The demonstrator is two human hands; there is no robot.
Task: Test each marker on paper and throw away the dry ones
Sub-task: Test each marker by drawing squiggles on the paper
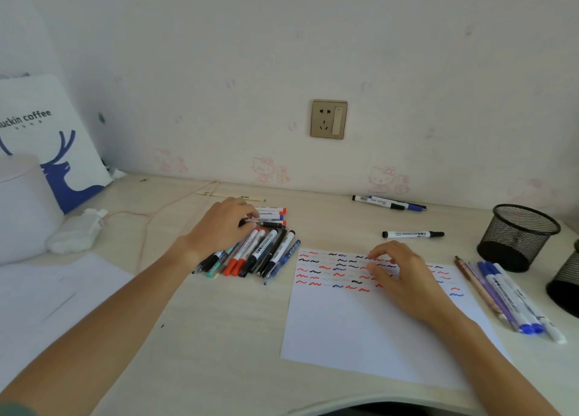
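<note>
Far left, a white bag [47, 139] leans on the wall, "uckin coffee" readable above a blue deer. In front of it sits a white lidded container [22, 208], with a crumpled tissue [78, 232] beside it and a loose sheet [47, 296] at the desk's near left.

Now the left hand [219, 227] sits over the pile of markers [260, 249], fingers curled down among the barrels and fingertips pinching at a dark pen [269, 224] near the top of the heap. Whether it has truly lifted one, I cannot tell. The printed barrel labels are too small to read.

Centre, the test paper [360, 328] lies flat on the desk [219, 337], its upper part lined with red, black and blue squiggles. The right hand [404, 277] rests on those marks, fingers loosely bent, fingertips touching the sheet, holding nothing.

Behind the paper lies a single black marker [413, 234]; further back, two more markers [388, 203] lie by the wall, below a gold wall socket [329, 119].

Right of the sheet, a row of blue pens and pencils [507, 296] lies just beside it, then a black mesh pen cup [520, 237], with a second cup [567, 290] at the edge.
</note>
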